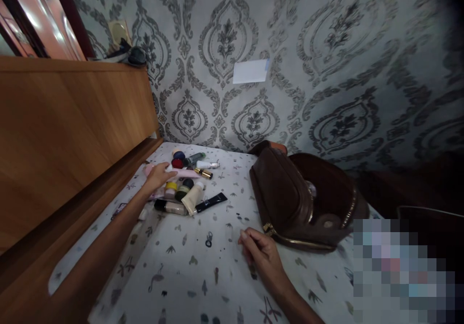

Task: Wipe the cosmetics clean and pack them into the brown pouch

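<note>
My left hand [158,175] reaches over a pink tube [186,173], its fingers closed around a small white item too unclear to name. Beside it are a red-lidded jar [177,163], a yellow-lidded jar [170,189], a green-tinted bottle [195,158], a white tube [207,165] and a gold-and-black tube [204,173]. Nearer me lie a cream tube [193,198], a black tube [211,202] and a black-capped bottle [171,207]. My right hand [261,252] is loosely closed near the brown bag [279,184], with nothing visible in it. The bag's zip is open.
Patterned white cloth [203,275] covers the surface. A wooden panel [76,135] rises along the left. Behind is a patterned wall [224,38] bearing a white card [250,71]. Dark items [132,55] rest on the panel's top. The lower right corner is blurred out.
</note>
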The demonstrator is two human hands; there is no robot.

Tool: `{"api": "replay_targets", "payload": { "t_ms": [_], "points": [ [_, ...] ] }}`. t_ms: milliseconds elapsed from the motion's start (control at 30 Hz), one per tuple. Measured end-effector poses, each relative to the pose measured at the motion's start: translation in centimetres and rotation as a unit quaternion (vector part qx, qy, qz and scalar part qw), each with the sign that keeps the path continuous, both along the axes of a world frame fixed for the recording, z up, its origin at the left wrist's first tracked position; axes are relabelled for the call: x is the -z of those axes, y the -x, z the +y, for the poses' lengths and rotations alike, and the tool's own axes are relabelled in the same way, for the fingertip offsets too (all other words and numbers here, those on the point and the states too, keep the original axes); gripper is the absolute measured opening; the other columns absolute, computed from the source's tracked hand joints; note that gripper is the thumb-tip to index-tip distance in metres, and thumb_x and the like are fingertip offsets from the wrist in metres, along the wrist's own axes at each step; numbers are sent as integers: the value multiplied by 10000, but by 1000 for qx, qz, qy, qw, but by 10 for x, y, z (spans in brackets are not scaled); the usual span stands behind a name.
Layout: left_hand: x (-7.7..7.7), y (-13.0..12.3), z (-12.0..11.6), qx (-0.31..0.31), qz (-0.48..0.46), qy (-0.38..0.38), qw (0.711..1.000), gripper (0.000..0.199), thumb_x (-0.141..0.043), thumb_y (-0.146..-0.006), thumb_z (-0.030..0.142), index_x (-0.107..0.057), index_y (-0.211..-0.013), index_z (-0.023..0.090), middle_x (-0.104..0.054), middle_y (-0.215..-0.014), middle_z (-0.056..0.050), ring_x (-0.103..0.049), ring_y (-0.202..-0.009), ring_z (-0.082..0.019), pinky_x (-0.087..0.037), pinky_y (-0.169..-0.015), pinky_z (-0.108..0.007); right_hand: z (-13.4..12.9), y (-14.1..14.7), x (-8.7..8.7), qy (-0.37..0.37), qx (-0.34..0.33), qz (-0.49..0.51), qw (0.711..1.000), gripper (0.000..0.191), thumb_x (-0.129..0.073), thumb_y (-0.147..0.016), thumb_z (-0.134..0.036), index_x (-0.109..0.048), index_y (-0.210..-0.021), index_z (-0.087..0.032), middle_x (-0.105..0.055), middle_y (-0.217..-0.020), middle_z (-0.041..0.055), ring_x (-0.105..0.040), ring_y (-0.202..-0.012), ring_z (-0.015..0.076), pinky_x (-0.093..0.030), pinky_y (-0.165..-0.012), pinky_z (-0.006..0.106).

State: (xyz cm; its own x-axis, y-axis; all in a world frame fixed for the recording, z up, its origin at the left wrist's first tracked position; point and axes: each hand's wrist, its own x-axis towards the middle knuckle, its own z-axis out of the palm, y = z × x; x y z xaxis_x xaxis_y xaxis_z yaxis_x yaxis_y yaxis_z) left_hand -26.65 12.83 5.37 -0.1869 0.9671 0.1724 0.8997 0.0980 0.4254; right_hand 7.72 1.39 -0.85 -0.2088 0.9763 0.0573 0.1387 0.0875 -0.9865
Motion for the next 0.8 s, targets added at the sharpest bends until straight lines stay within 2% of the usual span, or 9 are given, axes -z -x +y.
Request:
{"api": "replay_targets", "payload": {
  "t_ms": [167,233,300,367,433,533,600,700,800],
  "points": [
    [-32,-11,-24,-14,0,-83,996,345,-535,-828,412,-657,-1014,149,-650,-893,-34,-582,-805,-185,-424,-733,-278,0,0,3,1,-6,1,1000,529,-524,-824,-670,-546,-612,-186,-386,-434,-55,-353,-395,90,-290,-409,221],
    [-50,-24,-42,7,1,-126,992,350,-534,-834,415,-654,-1041,159,-642,-963,-46,-586,-890,-195,-428,-805,-285,-1,2,2,-15,3,-2,1000,484,-519,-857,-612,-539,-622,-190,-389,-443,-54,-372,-410,96,-307,-418,221],
    [-68,-44,-64,63,-7,-196,979,342,-533,-845,436,-661,-1017,169,-650,-972,-52,-595,-924,-209,-436,-828,-297,-4,4,0,-63,25,-12,998,391,-533,-880,-522,-576,-687,-184,-464,-506,-35,-448,-468,114,-365,-459,226],
    [-82,-68,-85,109,-22,-219,969,347,-538,-852,478,-667,-993,188,-664,-974,-50,-607,-933,-224,-442,-804,-302,-9,5,-3,-145,54,-32,987,260,-560,-879,-423,-643,-884,-177,-600,-686,14,-569,-628,152,-462,-576,254],
    [-89,-93,-102,158,-45,-204,965,312,-583,-831,487,-672,-942,209,-684,-956,-35,-624,-910,-229,-441,-778,-299,-16,5,-7,-233,72,-52,968,312,-579,-872,-372,-615,-1113,-178,-661,-963,82,-628,-887,209,-516,-744,316],
    [-84,-130,-118,255,-108,-118,954,255,-597,-829,470,-671,-844,227,-693,-860,-10,-633,-808,-209,-442,-698,-280,-27,5,-15,-285,35,-78,955,587,-593,-878,-445,-440,-1380,-181,-512,-1363,161,-483,-1271,283,-422,-1035,432],
    [-76,-151,-122,295,-136,-79,942,234,-579,-840,442,-661,-793,227,-679,-795,3,-620,-748,-190,-436,-667,-274,-35,6,-22,-267,-11,-65,961,686,-559,-893,-524,-347,-1447,-182,-460,-1424,165,-451,-1309,283,-393,-1068,424],
    [-63,-172,-121,302,-166,-66,937,234,-560,-852,419,-633,-754,220,-645,-750,11,-601,-728,-178,-431,-678,-276,-43,8,-32,-192,-58,-8,980,586,-459,-946,-535,-368,-1418,-201,-603,-1202,109,-595,-1042,217,-484,-898,343],
    [-47,-183,-118,261,-208,-93,938,234,-534,-884,436,-622,-873,219,-645,-865,-6,-607,-827,-189,-446,-737,-286,-44,11,-36,-112,-90,54,988,480,-411,-972,-517,-425,-1338,-206,-614,-904,28,-575,-748,150,-479,-687,274]
  ]
}}
